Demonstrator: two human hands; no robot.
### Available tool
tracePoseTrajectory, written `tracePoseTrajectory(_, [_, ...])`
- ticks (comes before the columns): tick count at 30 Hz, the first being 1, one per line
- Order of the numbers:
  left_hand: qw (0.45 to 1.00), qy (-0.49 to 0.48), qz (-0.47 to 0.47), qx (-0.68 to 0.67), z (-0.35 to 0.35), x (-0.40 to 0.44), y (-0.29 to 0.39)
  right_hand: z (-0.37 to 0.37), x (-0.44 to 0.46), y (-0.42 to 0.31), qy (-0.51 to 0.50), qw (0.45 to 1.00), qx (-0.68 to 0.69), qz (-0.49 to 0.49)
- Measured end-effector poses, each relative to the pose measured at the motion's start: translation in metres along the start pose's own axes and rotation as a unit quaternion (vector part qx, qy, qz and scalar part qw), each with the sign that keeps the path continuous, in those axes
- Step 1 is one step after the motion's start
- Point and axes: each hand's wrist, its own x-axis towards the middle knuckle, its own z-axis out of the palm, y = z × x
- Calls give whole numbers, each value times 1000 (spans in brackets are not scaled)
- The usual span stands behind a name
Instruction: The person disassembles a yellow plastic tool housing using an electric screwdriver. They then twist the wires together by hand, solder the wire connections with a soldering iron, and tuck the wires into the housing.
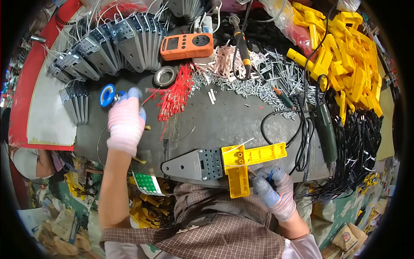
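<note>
My left hand [126, 123], in a pale striped glove, reaches over the left of the bench. It is just beside a blue-rimmed spool [107, 95]. Its fingertips are blurred, so whether they hold anything is unclear. My right hand [276, 194], gloved too, is closed at the bench's front edge, with a small blue bit showing between its fingers. It is by the lower arm of a yellow plastic housing [238, 181], whose open side faces up with a white wire across it. A grey perforated metal plate [183, 166] joins the housing on its left.
Metal plates with wires [131, 43] stand at the back left. Behind lie an orange meter [186, 46], black tape [164, 77], red-wired parts [174, 93] and screws [246, 90]. A soldering iron [242, 52], a green-handled tool [324, 134] and yellow housings [345, 60] are farther right.
</note>
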Motion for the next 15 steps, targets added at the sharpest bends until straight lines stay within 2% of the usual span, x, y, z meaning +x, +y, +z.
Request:
tracePoseTrajectory(2, [995, 75, -9, -63, -8, -28, 7, 1, 5, -1, -1, 999, 36, -3])
tracePoseTrajectory(3, [980, 83, -7, -179, -13, -40, 20, 2, 8, -2, -1, 999, 37, -1])
tracePoseTrajectory(5, [942, 0, -78, -325, -14, -53, 46, 4, 15, -3, -17, 999, 26, -9])
tracePoseTrajectory(6, [945, -30, -87, -315, -10, -54, 53, 0, 18, -9, -31, 998, -56, -25])
tracePoseTrajectory(7, [943, -34, -83, -322, -9, -56, 62, -2, 20, -13, -24, 998, -61, -22])
tracePoseTrajectory(8, [857, -76, -110, -497, -13, -57, 74, -2, 23, -17, -34, 998, -50, -12])
tracePoseTrajectory(9, [738, -120, -132, -651, -18, -59, 86, -1, 26, -19, -42, 998, -38, -1])
tracePoseTrajectory(10, [663, -169, -132, -717, -26, -63, 97, -1, 29, -17, -37, 998, -33, -27])
tracePoseTrajectory(11, [659, -179, -126, -720, -31, -68, 108, -3, 31, -17, -38, 997, -52, -43])
tracePoseTrajectory(13, [473, -326, -116, -810, -34, -76, 126, -5, 34, -19, -47, 998, 43, -18])
tracePoseTrajectory(14, [468, -334, -113, -810, -33, -79, 133, -6, 34, -23, -38, 998, 41, -15])
tracePoseTrajectory(15, [409, -368, -123, -826, -31, -82, 138, -8, 34, -29, -61, 992, 106, 17])
